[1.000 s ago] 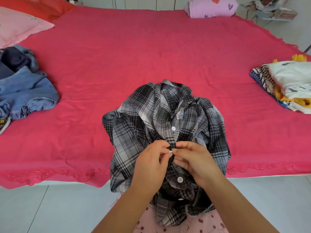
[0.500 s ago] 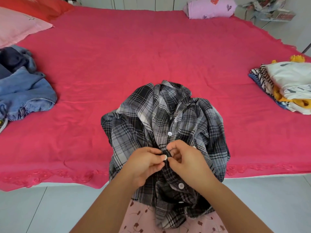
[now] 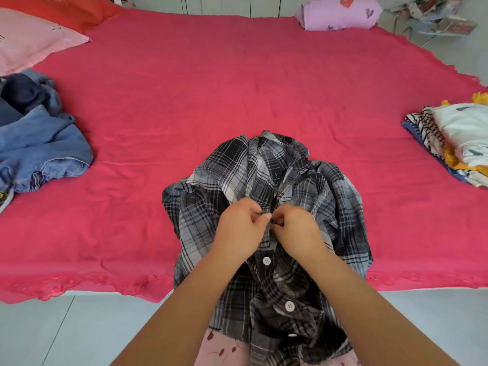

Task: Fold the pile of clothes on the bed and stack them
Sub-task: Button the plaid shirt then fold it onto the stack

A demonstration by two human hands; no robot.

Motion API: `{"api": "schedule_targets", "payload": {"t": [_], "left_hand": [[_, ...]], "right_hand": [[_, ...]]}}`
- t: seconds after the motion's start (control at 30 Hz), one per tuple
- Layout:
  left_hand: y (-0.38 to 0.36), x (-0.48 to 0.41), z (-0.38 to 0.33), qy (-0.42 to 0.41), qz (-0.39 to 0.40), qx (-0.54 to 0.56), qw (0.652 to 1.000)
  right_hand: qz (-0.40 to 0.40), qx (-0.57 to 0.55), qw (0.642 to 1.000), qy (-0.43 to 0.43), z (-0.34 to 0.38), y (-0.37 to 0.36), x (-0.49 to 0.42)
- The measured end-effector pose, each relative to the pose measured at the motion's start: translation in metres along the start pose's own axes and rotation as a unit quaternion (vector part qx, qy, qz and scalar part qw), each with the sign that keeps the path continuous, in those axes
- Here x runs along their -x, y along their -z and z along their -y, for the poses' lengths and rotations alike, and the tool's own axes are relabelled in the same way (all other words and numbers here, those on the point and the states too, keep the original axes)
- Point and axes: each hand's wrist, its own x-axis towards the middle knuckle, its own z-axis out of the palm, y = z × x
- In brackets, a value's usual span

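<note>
A black-and-grey plaid shirt (image 3: 237, 175) lies bunched at the near edge of the red bed (image 3: 237, 83), its lower part hanging over the edge toward me. My left hand (image 3: 240, 228) and my right hand (image 3: 295, 231) meet at the button placket, each pinching the shirt's front edge with thumb and fingers. Two white buttons show below my hands. A pile of unfolded blue denim and dark clothes (image 3: 39, 143) sits at the left. A stack of folded clothes (image 3: 459, 138) lies at the right edge.
Pink and red pillows (image 3: 31, 40) lie at the far left corner. A folded lilac garment with hearts (image 3: 340, 11) rests at the far edge. Cluttered packets (image 3: 438, 17) sit beyond the bed at top right. Pale tiled floor (image 3: 52, 334) runs below the bed edge.
Both hands have moved up the shirt's placket, away from me, to a higher button. A button that was above them is now below or hidden. The shirt has shifted slightly.
</note>
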Motion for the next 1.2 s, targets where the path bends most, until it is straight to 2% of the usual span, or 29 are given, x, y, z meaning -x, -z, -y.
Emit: {"api": "schedule_targets", "payload": {"t": [0.13,0.27,0.43,0.57,0.63,0.73,0.87,1.03,1.13,1.2], "left_hand": [[-0.017,-0.010,0.005,0.019,0.062,-0.080,0.995],[-0.024,-0.012,0.016,0.011,0.090,-0.155,0.984],[-0.025,-0.011,0.015,0.009,0.119,-0.199,0.973],[-0.026,-0.011,0.009,0.015,0.125,-0.227,0.966],[-0.023,-0.016,0.008,0.039,0.159,-0.208,0.964],[-0.017,-0.021,0.009,0.068,0.199,-0.168,0.963],[-0.006,-0.015,0.016,0.099,0.156,-0.061,0.981],[0.005,-0.002,0.018,0.118,0.068,0.086,0.987],[0.011,0.006,0.007,0.164,0.061,0.288,0.941],[0.015,0.011,0.000,0.167,0.072,0.371,0.911]], "right_hand": [[0.021,0.024,0.999,0.016,-0.003,-0.009,-0.002],[0.025,-0.029,0.999,0.021,-0.012,-0.010,0.001],[0.013,-0.140,0.990,-0.013,-0.016,0.000,0.007],[0.012,-0.149,0.989,-0.017,-0.016,0.005,0.013],[0.014,-0.156,0.988,-0.018,-0.016,0.006,0.016],[0.015,-0.170,0.985,-0.024,-0.016,0.008,0.019],[0.015,-0.211,0.976,-0.042,-0.016,0.012,0.022],[0.021,-0.326,0.942,-0.078,-0.014,0.018,0.025],[0.024,-0.369,0.925,-0.082,-0.009,0.023,0.028],[0.026,-0.393,0.916,-0.080,-0.004,0.027,0.031]]}}
